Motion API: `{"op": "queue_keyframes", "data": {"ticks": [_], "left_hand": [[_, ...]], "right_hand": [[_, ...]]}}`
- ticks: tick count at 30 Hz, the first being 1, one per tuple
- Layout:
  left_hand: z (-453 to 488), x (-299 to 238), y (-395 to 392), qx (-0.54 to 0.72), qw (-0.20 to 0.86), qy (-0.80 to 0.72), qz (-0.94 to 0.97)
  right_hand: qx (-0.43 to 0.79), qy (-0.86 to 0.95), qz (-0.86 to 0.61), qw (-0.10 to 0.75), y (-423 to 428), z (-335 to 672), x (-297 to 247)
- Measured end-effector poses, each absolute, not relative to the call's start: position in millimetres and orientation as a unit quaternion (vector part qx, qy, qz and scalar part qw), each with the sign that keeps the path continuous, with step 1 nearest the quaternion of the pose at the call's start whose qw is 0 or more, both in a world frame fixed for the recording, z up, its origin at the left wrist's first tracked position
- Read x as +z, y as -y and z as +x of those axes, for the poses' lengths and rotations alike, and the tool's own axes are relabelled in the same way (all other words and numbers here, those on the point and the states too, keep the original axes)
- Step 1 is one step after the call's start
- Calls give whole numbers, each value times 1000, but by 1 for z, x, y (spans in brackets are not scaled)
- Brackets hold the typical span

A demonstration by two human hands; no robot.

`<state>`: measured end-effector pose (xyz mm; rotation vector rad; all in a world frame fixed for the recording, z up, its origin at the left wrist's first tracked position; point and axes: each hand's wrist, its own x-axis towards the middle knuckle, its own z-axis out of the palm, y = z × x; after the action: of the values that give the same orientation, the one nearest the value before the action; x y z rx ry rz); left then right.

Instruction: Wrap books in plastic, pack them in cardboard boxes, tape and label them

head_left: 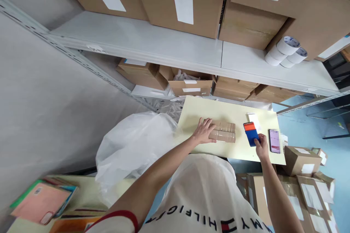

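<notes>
My left hand [204, 130] lies with fingers spread on the near end of a small taped brown parcel [224, 131] on the pale yellow table [207, 110]. My right hand [261, 145] grips the lower end of a blue and orange tape dispenser [251, 133] that rests on the table just right of the parcel. A phone [274, 140] with a lit screen lies beside my right hand, near the table's right edge. A white slip of paper [255, 119] sits behind the dispenser.
A large white plastic bag [131, 145] bulges left of the table. Grey shelves [164, 43] carry big cardboard boxes and rolls of white tape [287, 51]. Open cartons [188, 83] stand under the shelf. Labelled boxes [300, 160] are stacked at the right; coloured envelopes [41, 200] lie bottom left.
</notes>
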<state>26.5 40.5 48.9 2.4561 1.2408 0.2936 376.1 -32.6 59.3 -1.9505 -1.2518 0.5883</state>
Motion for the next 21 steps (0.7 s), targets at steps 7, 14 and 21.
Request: {"op": "queue_keyframes", "data": {"ticks": [7,14,21], "left_hand": [[29,43,-30,124,184,-445,868],[31,47,-25,112,218,-455,856],[26,51,-23,156,295,-474,815]], "right_hand": [[328,599,-634,363,-25,316,135],[302,715,-614,144,-51,263,133],[277,746,-597,102,-52,262,132]]}}
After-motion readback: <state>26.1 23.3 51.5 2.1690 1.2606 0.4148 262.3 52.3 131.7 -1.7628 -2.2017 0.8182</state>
